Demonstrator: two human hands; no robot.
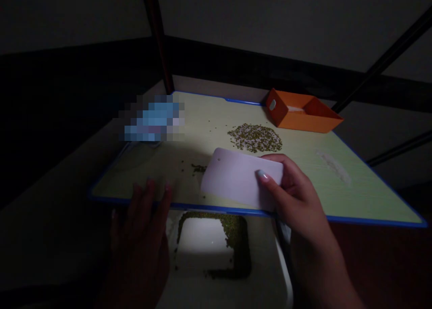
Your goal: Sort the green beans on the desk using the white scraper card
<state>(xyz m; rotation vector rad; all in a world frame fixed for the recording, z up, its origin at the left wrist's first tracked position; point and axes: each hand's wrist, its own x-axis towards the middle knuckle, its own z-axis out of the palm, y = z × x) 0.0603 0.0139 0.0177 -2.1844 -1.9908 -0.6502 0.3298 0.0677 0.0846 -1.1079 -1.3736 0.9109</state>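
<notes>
My right hand (305,205) grips a flat white plastic scraper card (236,176) by its right end, thumb on top. The card is tilted low over the front of a pale green board (297,178) with a blue rim. By the card's left edge lies a small cluster of green beans (198,168), partly behind it. A larger patch of small green beans (258,138) is spread farther back. My left hand (141,237), in shadow, has its fingers apart at the board's front edge and holds nothing. Below that edge, a white tray (288,282) contains more green beans along its sides.
An orange open box (303,124) stands at the board's back right. A blurred-out blue item (153,120) is at the back left. On the right lies a whitish strip (334,167) of something I cannot make out. Dark poles rise behind the board.
</notes>
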